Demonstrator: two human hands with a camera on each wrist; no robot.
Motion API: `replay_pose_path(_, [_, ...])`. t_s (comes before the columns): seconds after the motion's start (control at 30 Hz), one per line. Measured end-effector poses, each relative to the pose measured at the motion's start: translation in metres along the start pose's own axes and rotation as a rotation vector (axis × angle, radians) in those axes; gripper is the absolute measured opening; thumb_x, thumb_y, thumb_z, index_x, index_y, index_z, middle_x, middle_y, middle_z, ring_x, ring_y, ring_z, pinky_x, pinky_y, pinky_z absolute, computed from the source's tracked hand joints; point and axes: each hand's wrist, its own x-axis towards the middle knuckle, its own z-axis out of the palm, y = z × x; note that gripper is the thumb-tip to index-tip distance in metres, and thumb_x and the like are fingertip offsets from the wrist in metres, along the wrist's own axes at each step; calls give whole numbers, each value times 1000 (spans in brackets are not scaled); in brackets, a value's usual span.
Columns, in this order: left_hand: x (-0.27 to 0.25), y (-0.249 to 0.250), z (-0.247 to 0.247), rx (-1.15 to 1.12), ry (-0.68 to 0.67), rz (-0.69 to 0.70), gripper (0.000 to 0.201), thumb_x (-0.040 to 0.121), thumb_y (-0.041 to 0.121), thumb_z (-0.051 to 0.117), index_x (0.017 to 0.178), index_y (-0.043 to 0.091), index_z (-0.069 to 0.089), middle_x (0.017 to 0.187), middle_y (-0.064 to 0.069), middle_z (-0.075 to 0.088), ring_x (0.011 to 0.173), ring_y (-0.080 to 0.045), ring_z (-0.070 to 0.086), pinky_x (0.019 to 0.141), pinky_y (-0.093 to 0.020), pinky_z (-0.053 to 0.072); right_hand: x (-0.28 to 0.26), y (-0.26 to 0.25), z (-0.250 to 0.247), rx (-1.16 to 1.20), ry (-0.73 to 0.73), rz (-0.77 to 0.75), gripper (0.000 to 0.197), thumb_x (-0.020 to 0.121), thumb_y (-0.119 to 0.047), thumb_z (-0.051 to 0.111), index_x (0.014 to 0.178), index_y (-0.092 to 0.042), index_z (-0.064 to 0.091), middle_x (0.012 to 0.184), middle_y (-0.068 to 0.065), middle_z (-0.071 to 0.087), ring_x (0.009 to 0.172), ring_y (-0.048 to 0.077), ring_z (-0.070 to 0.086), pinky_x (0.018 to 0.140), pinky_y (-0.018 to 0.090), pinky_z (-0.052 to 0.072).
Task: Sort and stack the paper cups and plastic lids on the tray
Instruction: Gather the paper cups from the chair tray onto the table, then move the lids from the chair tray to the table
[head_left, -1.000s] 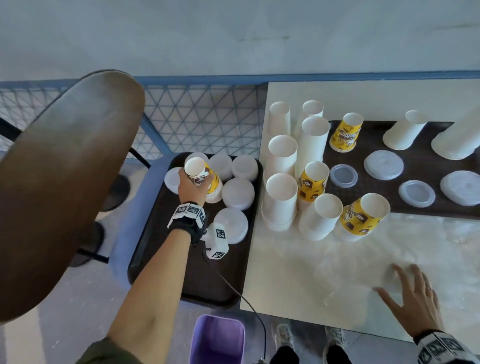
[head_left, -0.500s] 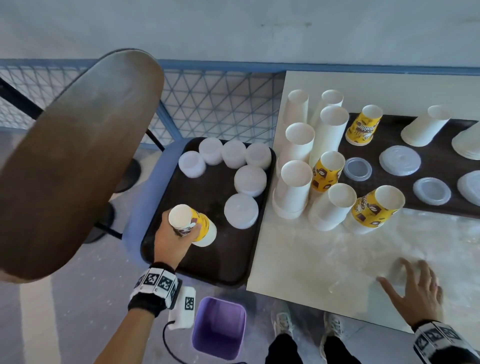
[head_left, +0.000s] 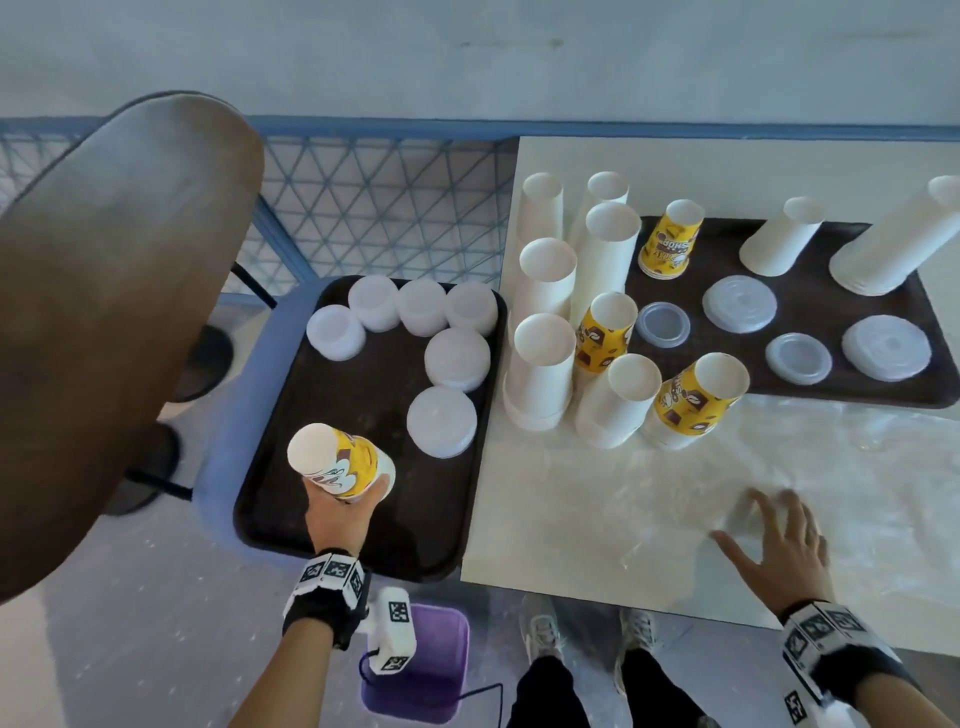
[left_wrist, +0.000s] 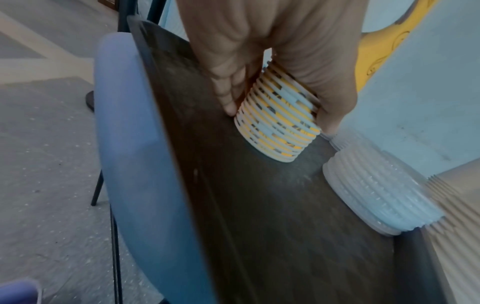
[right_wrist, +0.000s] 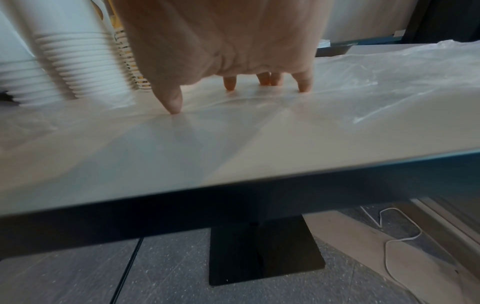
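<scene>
Risk noted: the stack of yellow cups leans in the left hand and sits close to the near rim of the dark tray; released off-square, it could topple or slide off. Left fingers are curled round the stack's lower rims, its base on or just above the tray. The stack is nested, mouths down, yellow-printed with white rims. Lid stacks stand beyond the fingers. The right hand lies spread on the counter, holding nothing.
</scene>
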Motion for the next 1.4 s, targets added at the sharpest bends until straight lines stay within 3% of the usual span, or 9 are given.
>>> replay_pose_path(0.2, [0,2,-5,27,2,24,83,69,14,81,138,10,34,138,-13,49,128,-33,44,110,-39,30,2,4,0,-26,-1,-3,78,76,-52,65,140,-20,35,152,18,20,141,36,17,113,51,17])
replay_pose_path(0.37, [-18,26,-2,-57,-19,144,73,70,11,80,133,8,43,134,-7,52,124,-23,48,103,-26,30,4,5,-10,-25,-11,-19,70,75,-52,66,134,-21,43,143,16,31,134,36,28,108,53,28])
replay_pose_path(0.5, [-54,52,23,-72,-176,369,52,65,5,82,112,6,59,113,-3,60,105,-9,54,97,-20,34,7,2,-22,0,-8,-32,59,77,-46,67,128,-21,49,134,13,38,127,35,34,103,50,32])
replay_pose_path(0.6, [-89,60,61,-25,-346,472,44,59,27,85,95,13,64,99,0,64,91,9,55,87,-2,35,9,4,-29,12,-19,-54,56,78,-44,67,126,-21,51,129,13,41,122,34,38,99,48,35])
replay_pose_path(0.67, [-113,58,91,-27,-472,459,55,55,42,80,95,7,67,97,0,68,89,15,57,84,1,37,11,6,-33,11,-39,-71,55,78,-43,67,127,-21,51,129,13,41,121,34,39,98,48,36])
replay_pose_path(0.77, [-142,54,136,-56,-578,383,65,54,22,88,108,-2,60,100,-4,66,85,23,56,78,3,37,12,10,-36,0,-70,-97,56,79,-42,65,129,-21,50,131,13,40,122,34,39,98,47,37])
replay_pose_path(0.9, [-164,59,182,-53,-597,316,86,44,48,78,117,12,51,105,5,63,95,2,62,87,-11,44,14,15,-38,-20,-87,-139,57,80,-41,64,132,-24,47,133,11,38,124,31,37,97,45,38])
replay_pose_path(0.97, [-170,62,197,-43,-586,295,87,48,38,83,124,15,47,110,6,61,101,-10,60,91,-20,44,12,18,-37,-26,-106,-151,58,80,-41,63,133,-24,45,135,11,37,124,30,36,98,45,38])
replay_pose_path(1.4, [-175,57,215,105,-565,355,81,65,16,83,132,14,39,128,-5,57,117,-22,55,100,-32,43,2,25,-40,-26,-153,-205,59,80,-38,64,134,-21,45,146,18,28,134,36,28,105,48,31])
